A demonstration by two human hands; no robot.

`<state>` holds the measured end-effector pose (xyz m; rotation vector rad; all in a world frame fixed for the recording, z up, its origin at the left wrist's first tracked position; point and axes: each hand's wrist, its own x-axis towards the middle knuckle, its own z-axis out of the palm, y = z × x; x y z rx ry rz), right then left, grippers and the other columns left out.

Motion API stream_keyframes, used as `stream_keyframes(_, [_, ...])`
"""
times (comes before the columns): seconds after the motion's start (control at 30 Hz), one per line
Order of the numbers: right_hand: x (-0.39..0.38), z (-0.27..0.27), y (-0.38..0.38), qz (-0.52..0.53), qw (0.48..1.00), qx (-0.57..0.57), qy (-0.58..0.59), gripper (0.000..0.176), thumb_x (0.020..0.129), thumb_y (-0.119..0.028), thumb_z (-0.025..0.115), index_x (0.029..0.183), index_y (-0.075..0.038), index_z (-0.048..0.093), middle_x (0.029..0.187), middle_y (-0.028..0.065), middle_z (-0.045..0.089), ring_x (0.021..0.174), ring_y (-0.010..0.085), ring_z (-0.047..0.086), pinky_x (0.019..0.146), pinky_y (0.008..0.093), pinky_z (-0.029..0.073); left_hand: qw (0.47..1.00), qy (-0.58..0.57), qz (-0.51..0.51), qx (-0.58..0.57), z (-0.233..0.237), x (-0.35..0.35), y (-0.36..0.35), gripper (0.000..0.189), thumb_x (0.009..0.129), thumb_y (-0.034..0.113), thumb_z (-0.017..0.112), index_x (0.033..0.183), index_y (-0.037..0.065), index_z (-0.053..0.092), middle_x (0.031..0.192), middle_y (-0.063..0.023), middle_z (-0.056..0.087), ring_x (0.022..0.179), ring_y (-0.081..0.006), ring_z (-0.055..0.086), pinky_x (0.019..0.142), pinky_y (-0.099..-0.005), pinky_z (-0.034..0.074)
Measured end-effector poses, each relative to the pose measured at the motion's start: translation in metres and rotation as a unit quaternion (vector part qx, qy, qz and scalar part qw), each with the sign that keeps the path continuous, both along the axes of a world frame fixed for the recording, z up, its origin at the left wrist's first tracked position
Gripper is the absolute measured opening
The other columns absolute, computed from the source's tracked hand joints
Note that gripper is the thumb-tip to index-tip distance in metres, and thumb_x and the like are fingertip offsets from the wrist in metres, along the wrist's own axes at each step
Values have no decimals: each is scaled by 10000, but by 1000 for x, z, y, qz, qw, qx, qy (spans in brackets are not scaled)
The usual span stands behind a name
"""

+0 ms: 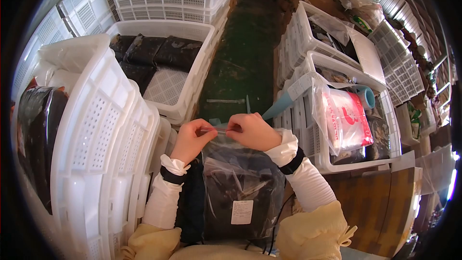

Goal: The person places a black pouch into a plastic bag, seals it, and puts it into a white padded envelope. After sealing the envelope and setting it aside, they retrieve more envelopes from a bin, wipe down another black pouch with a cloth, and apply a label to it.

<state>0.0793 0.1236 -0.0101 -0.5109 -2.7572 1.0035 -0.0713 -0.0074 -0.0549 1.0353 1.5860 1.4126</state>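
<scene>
**Pinching the Bag Strip: Fault Conditions**

Head view. A clear bag packed with dark contents is held upright against the body, between the two forearms. Its top strip is gripped from both sides. The left hand is closed on it between thumb and fingertips, and the right hand is closed on it in the same way. The two hands are nearly touching. A white label is seen low on the bag's front face. Whether the strip is already engaged along its length cannot be told.

Faults judged possible:

1. Partial closure. Pressure is applied only near the middle of the strip, so the outer ends may be left unengaged.
2. Fouled strip. The dark contents reach high in the bag, and a fragment may be trapped in the strip.
3. Tipping. The bag is steadied mainly by the pinch; if either grip is relaxed, it may fall forward towards the dark green surface.
4. Knocked arm. A white crate stands just beside the left forearm, and the pinch may be disturbed by contact.
</scene>
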Motion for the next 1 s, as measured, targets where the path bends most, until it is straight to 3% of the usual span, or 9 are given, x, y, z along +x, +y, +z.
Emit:
stream_keyframes(0.1, [6, 1, 4, -11, 1000, -6, -6, 148, 722, -130, 625, 758, 9, 591, 702, 145, 606, 664, 288, 610, 625, 337, 471, 999, 38, 3, -29, 4, -3, 0, 96, 751, 20, 660, 833, 12, 612, 796, -55, 634, 715, -116, 588, 617, -232, 461])
stream_keyframes(0.2, [8, -2, 2, -8, 999, 36, 20, 147, 714, -143, 634, 737, -2, 595, 684, 127, 607, 653, 273, 609, 620, 330, 465, 956, 284, 39, 66, 20, 7, 4, 90, 691, 84, 678, 759, 62, 624, 762, -12, 611, 731, -169, 554, 692, -319, 402])
stream_keyframes(0.3, [7, -4, 1, -16, 999, 44, 28, 134, 713, -145, 637, 731, -19, 596, 679, 103, 607, 654, 252, 604, 641, 326, 443, 884, 462, 1, 73, 35, 16, 9, 103, 646, 108, 689, 732, 102, 633, 758, 4, 594, 809, -204, 521, 768, -357, 347])
stream_keyframes(0.43, [12, 1, 5, -37, 999, 4, -13, 124, 714, -150, 638, 737, -37, 595, 689, 86, 608, 678, 236, 599, 684, 331, 411, 877, 478, -22, 37, 32, 13, 14, 83, 652, 119, 687, 689, 98, 616, 731, 19, 586, 797, -186, 518, 769, -346, 321])
stream_keyframes(0.53, [14, 1, 0, -31, 996, 78, -3, 121, 713, -157, 639, 740, -47, 596, 703, 81, 612, 695, 226, 603, 702, 328, 389, 860, 508, -18, 46, 35, 22, 19, 84, 669, 122, 685, 672, 107, 602, 734, 9, 590, 791, -180, 526, 759, -335, 318])
stream_keyframes(0.63, [15, 2, -1, -44, 996, 71, 34, 108, 716, -153, 636, 734, -55, 595, 689, 74, 603, 679, 225, 593, 718, 325, 380, 838, 542, -49, 45, 38, 26, 23, 80, 667, 120, 677, 688, 105, 601, 718, 4, 582, 779, -187, 531, 743, -335, 319])
stream_keyframes(0.73, [24, 3, 6, -60, 998, 9, -24, 76, 711, -146, 621, 737, -80, 593, 729, 59, 613, 763, 246, 585, 733, 352, 340, 854, 516, -49, 45, 34, 26, 24, 64, 671, 91, 655, 692, 98, 595, 712, -6, 577, 761, -193, 535, 724, -335, 320])
stream_keyframes(0.83, [27, -3, 3, -62, 996, 70, -12, 68, 721, -139, 613, 742, -79, 588, 738, 58, 615, 770, 246, 585, 736, 354, 340, 864, 494, -63, 75, 36, 33, 28, 59, 675, 81, 644, 692, 91, 589, 714, -12, 579, 746, -196, 539, 722, -332, 324])
stream_keyframes(1.0, [33, 2, 5, -66, 996, 62, -3, 63, 719, -132, 617, 740, -82, 584, 742, 61, 614, 773, 243, 586, 744, 355, 340, 857, 509, -59, 63, 32, 34, 31, 59, 694, 78, 634, 700, 73, 576, 707, -27, 571, 757, -203, 551, 720, -333, 334])
